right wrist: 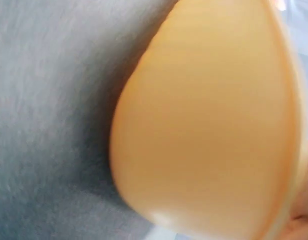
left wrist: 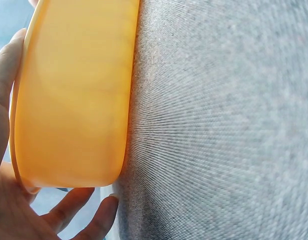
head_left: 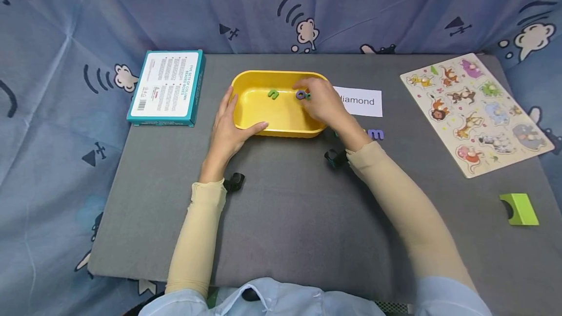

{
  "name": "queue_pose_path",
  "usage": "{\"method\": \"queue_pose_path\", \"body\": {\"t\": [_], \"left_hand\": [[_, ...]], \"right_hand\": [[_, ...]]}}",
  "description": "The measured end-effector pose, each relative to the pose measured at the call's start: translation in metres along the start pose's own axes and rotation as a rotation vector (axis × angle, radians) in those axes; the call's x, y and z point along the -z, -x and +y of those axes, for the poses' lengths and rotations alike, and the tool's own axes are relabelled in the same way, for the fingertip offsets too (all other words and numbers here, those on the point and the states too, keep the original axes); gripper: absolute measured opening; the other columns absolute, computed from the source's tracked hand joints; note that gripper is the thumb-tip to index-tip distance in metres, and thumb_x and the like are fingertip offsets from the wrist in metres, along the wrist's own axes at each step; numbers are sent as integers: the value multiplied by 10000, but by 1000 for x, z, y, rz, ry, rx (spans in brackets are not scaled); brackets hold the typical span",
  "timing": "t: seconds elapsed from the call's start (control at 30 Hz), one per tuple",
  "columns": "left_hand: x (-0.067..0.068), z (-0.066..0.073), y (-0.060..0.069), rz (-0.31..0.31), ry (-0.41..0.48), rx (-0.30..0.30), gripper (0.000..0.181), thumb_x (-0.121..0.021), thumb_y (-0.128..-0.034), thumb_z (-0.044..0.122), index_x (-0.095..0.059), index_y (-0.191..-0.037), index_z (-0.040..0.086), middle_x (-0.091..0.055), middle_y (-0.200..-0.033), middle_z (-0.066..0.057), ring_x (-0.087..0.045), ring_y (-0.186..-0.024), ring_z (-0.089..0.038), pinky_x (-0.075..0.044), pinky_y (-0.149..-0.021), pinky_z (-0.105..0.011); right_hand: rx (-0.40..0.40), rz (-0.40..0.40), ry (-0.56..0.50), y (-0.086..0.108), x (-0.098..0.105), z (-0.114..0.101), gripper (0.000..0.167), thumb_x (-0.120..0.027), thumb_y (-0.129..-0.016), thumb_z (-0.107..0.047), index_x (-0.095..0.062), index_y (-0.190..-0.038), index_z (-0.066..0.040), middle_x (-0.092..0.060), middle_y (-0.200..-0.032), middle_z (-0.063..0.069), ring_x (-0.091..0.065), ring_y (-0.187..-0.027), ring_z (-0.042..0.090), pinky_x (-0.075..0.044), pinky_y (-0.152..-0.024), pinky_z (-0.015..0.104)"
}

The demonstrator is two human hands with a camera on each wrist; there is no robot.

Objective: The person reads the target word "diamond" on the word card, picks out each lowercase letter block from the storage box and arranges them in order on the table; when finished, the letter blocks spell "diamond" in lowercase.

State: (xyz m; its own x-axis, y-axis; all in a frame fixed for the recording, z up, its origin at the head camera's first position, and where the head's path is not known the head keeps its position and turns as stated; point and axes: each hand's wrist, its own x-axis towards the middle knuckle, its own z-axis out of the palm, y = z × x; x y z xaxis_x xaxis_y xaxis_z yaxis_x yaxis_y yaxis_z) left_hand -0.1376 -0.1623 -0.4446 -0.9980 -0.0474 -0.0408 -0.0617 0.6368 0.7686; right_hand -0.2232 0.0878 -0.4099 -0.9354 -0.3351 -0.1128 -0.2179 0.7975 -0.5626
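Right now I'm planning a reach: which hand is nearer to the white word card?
Right. The right hand is at the right end of the yellow tray, beside the white word card, partly hiding it; the left hand is at the tray's opposite end.

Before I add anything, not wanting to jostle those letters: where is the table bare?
The gray table is bare between left sleeve and right sleeve, in front of yellow tray, and between right sleeve and puzzle board. Crowded: the tray's right end, with right hand, card, purple m.
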Motion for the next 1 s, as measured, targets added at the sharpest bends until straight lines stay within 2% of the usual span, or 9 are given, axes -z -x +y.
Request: {"method": "queue_pose_path", "body": {"t": [0.17, 0.33, 0.47, 0.7, 1.0], "left_hand": [[0, 1, 0, -3, 6, -1, 1152, -887, -813, 546, -281, -1688, 106, -98, -1798, 101, -191, -1643, -269, -232, -1314, -531], [-1, 0, -1, 0, 10, 1, 1150, -892, -811, 539, -282, -1689, 113, -95, -1795, 124, -188, -1644, -266, -231, -1314, -528], [-2, -1, -1, 2, 8, -2, 1150, -892, -810, 547, -285, -1689, 122, -96, -1792, 136, -194, -1641, -265, -233, -1313, -524], [-3, -2, -2, 10, 4, -12, 1146, -892, -813, 537, -289, -1685, 103, -96, -1793, 130, -195, -1643, -258, -233, -1318, -511], [-2, -2, -2, 8, 0, -7, 1143, -888, -820, 535, -281, -1688, 105, -92, -1791, 142, -197, -1643, -263, -232, -1319, -512]], "right_hand": [[69, 28, 114, -6, -5, 4, 368, -626, -961, 44, -765, -1290, -42, -723, -1348, 162, -624, -1306, 354, -517, -1097, 507], [57, 41, 173, -9, -8, 4, 384, -603, -954, 31, -779, -1280, -73, -737, -1316, 164, -643, -1238, 367, -559, -986, 529], [46, 52, 223, -10, -10, 4, 355, -621, -963, -10, -793, -1259, -102, -752, -1274, 149, -654, -1188, 365, -566, -951, 539], [75, 39, 250, -10, -12, 4, 277, -659, -972, -31, -796, -1210, -66, -743, -1229, 167, -635, -1150, 369, -533, -1024, 535], [112, 13, 281, -9, -12, 4, 189, -678, -963, -58, -803, -1105, -47, -743, -1129, 161, -604, -1051, 357, -517, -962, 508]]}}
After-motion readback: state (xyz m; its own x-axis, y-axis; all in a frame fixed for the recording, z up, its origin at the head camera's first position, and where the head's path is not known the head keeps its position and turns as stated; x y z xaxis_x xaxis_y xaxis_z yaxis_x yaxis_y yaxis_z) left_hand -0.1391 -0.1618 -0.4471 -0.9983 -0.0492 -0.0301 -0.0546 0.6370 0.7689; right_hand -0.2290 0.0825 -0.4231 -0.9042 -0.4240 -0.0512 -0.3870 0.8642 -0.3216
